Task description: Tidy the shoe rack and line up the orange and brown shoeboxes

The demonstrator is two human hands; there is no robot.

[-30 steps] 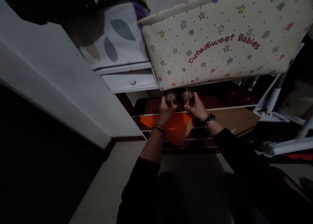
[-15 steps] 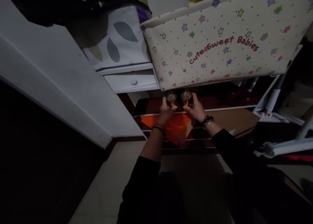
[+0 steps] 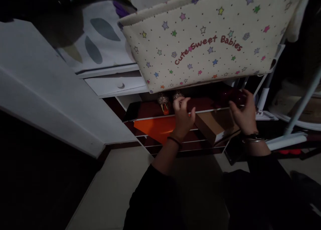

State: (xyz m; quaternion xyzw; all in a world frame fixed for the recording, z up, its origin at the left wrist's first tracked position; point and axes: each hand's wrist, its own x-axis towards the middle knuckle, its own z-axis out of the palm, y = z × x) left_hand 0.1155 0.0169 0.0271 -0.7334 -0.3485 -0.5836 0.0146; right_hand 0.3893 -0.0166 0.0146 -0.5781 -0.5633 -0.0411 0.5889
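Observation:
A pair of glittery shoes with orange heels stands on a dark red shelf under a cream fabric bin. My left hand hovers just right of the shoes with curled fingers, holding nothing that I can see. My right hand is spread open further right, next to dark red shiny shoes on the same shelf. A brown cardboard box lies between my two hands on the shelf below.
The cream star-printed bin reading "Cute Sweet Babies" overhangs the shelves. An orange sheet lies on a lower shelf. A white drawer with a knob sits at left, white rack poles at right, pale floor below.
Both hands let go of the glittery shoes and moved right. The right hand reached over by the dark red shoes. The view shifted right.

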